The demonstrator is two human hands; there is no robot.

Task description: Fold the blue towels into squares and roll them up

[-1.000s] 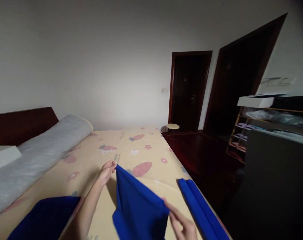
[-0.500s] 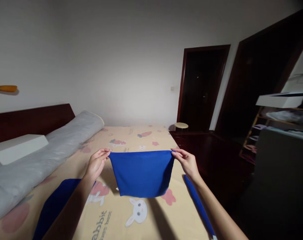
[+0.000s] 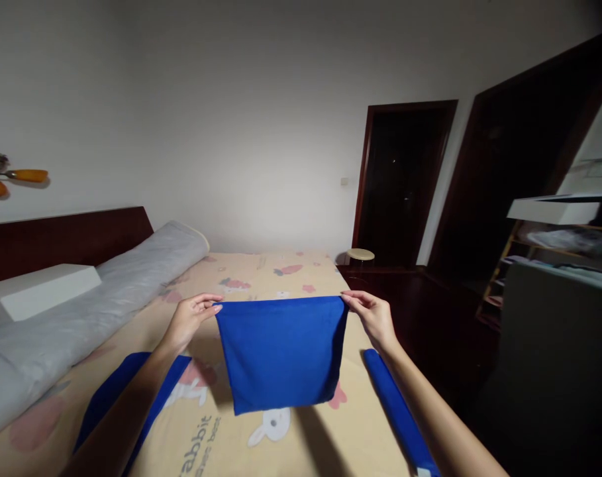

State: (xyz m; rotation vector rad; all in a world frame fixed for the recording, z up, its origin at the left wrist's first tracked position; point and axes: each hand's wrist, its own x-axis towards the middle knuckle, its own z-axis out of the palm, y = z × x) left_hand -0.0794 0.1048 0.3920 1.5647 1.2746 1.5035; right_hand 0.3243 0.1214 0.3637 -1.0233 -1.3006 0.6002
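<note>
Above the rabbit-print bedsheet, a blue cloth is held up, its top edge taut; a second cloth is laid at left, a blue roll at right. Upper corners are pinched by the left hand and right hand. Spreading seems in hand; even tension seems called for next.

Bed sheet, upper line of grey print: "abbit" reads clearly; letter before it indistinct.
Lower line, same sheet: ends "best"; word ahead blurred.
White tag on blue roll: too small to read.
</note>
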